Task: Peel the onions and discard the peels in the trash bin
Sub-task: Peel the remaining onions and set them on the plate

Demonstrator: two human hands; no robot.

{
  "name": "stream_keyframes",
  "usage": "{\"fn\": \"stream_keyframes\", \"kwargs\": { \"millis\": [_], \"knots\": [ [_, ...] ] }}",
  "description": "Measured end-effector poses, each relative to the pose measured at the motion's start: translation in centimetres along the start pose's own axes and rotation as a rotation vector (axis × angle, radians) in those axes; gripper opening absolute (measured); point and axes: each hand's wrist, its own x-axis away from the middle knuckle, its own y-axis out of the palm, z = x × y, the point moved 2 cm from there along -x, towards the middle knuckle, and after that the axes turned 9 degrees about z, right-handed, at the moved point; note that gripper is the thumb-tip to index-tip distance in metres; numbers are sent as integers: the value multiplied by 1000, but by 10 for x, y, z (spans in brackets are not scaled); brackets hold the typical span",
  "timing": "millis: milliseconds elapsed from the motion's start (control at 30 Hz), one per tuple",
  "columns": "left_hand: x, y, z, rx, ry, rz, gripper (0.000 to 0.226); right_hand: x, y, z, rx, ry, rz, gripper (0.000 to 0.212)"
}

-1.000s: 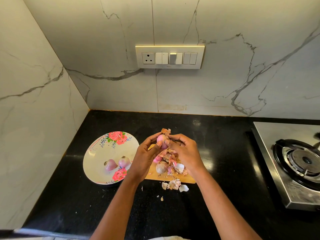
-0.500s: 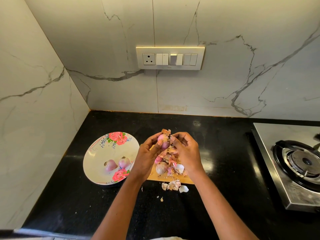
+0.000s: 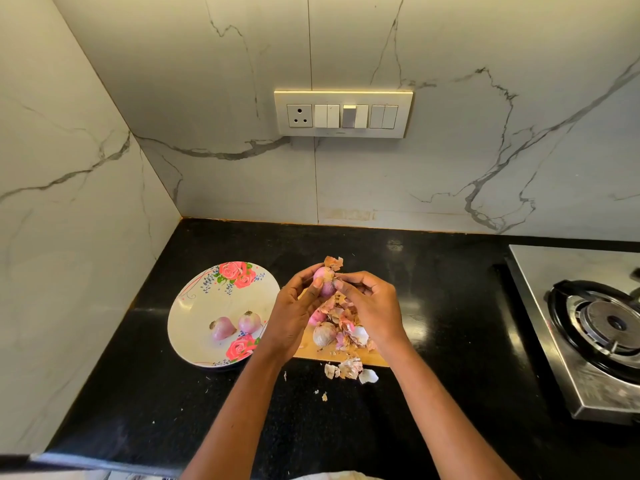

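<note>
1. Right now the left hand point(image 3: 294, 306) cradles a small pink onion point(image 3: 323, 280) above the wooden board point(image 3: 341, 356), its fingers point(image 3: 313, 292) curled round the bulb.
2. The right hand point(image 3: 372, 306) pinches at the onion's top end, where a dry flap of skin point(image 3: 333, 263) sticks up.
3. That skin looks papery, light and brittle; I'd expect it to tear in scraps, so the loose edge near the tip is the place to pinch.
4. The bared bulb looks smooth and probably slick, firm enough for a snug hold.
5. Shed peels point(image 3: 346, 323) lie heaped on the board beside another onion point(image 3: 324, 334), some spilling onto the black surface point(image 3: 450, 323).
6. Two peeled onions point(image 3: 235, 327) sit on the flowered plate point(image 3: 204, 306).
7. No trash bin is in sight.
</note>
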Motion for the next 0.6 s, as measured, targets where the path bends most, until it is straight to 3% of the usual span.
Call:
{"fn": "stream_keyframes", "kwargs": {
  "millis": [200, 433, 600],
  "knots": [
    [-2, 5, -8, -65, 100, 93, 34, 4, 7, 8, 141, -47, 134, 13],
    [-3, 8, -9, -13, 73, 174, 39, 4, 1, 8, -69, 108, 171, 13],
    [-3, -1, 0, 55, 27, 130, 38, -5, -5, 11, 175, 34, -35, 34]
  ]
}}
